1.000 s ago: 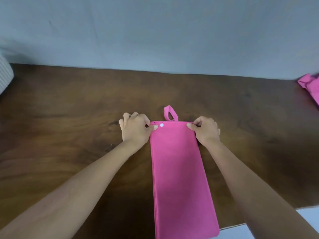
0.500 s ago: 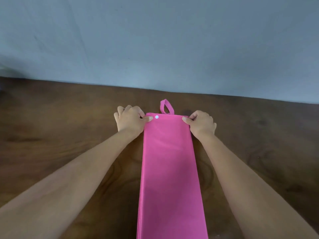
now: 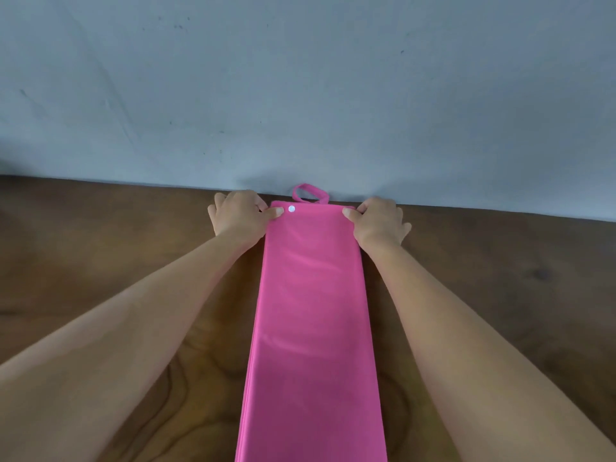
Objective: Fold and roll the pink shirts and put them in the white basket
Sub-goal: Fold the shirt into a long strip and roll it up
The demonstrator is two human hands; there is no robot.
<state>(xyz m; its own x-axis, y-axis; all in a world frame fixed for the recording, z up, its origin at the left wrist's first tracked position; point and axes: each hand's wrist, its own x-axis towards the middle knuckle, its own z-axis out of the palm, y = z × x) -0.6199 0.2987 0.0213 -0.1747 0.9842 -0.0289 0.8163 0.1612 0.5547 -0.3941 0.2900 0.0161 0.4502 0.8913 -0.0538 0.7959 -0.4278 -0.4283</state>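
Fold stage: I'm looking at the pink fabric shirt [image 3: 313,328] already folded into a long narrow strip, lying flat on the dark brown wooden table [image 3: 100,261]; I judge the lengthwise folding done for this one.
Where it lies: the strip runs from the bottom edge of the view straight away from me, its far end just short of the grey-blue wall [image 3: 300,88].
Far-end details: a small pink fabric loop [image 3: 310,193] sticks out past the far edge, and a white round snap [image 3: 291,208] sits near the far left corner.
Left to do: no roll started yet as I read it; rolling and the drop into the basket both remain, and the white basket is not in view.
Left hand [image 3: 238,213]: reaching out at the far left corner, fingers curled, thumb pressed on top of the fabric, pinching the corner.
Right hand [image 3: 380,220]: mirrors it at the far right corner, thumb on top, fingers curled at the edge, gripping the cloth.
Arms: both forearms stretched forward, flanking the strip.
Next, my guess: the roll starts from this far end towards me.
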